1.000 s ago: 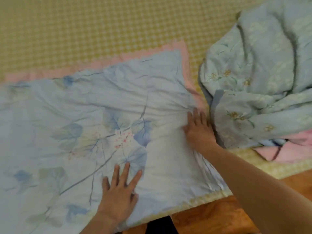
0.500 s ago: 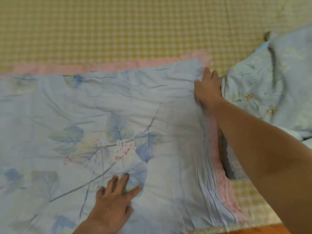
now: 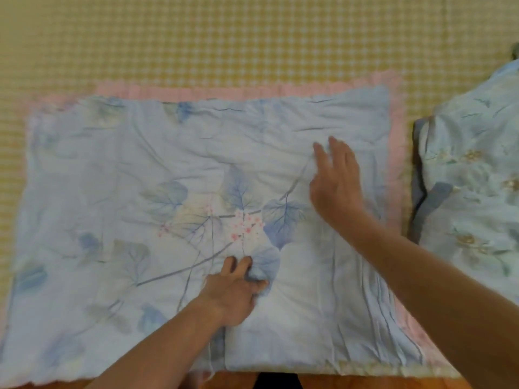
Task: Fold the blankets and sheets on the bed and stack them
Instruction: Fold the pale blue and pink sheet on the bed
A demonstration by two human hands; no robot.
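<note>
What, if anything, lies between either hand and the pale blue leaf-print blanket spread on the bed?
Nothing visible. Both the left hand and the right hand rest directly on the pale blue leaf-print blanket.

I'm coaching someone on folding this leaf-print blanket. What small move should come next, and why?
Probably sweep the right hand outward toward the pink ruffled edge, since creases still run across the leaf-print blanket there, while the left hand pins the middle.
</note>
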